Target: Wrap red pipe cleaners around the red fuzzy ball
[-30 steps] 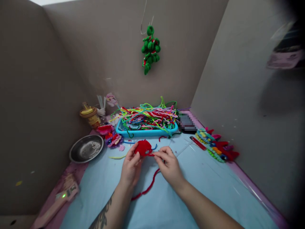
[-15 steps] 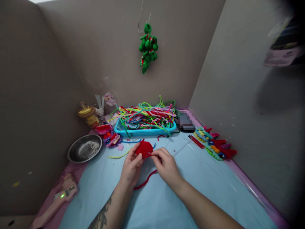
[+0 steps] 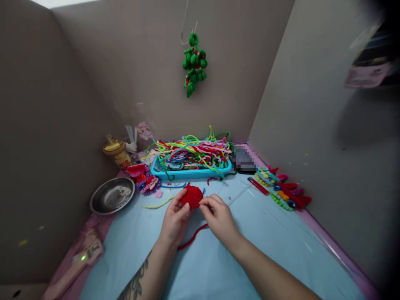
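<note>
A rounded red yarn piece (image 3: pixel 191 196) is held over the table's middle by my left hand (image 3: pixel 175 214), thumb in front and fingers around its left side. My right hand (image 3: pixel 217 212) pinches at the piece's lower right edge. Whatever sits between those fingertips is too small to make out. Below the hands, a length of red yarn (image 3: pixel 194 236) curves across the light blue table cover (image 3: pixel 206 271). Beyond the left fingers lie a yellow strand (image 3: pixel 158 205) and a blue strand (image 3: pixel 171 186).
Behind stands a blue tray (image 3: pixel 190 174) heaped with yarn pieces. At left are a metal bowl (image 3: pixel 101 202) with small white bits and a pink glue gun (image 3: pixel 79 264). A red cutter (image 3: pixel 258 186) and colourful crocheted figures (image 3: pixel 281 189) lie right. Green crochet (image 3: pixel 194 62) hangs behind.
The red piece has shifted slightly right and turned a little in my left hand. My right fingertips stay pinched at its edge. The view has moved very slightly.
</note>
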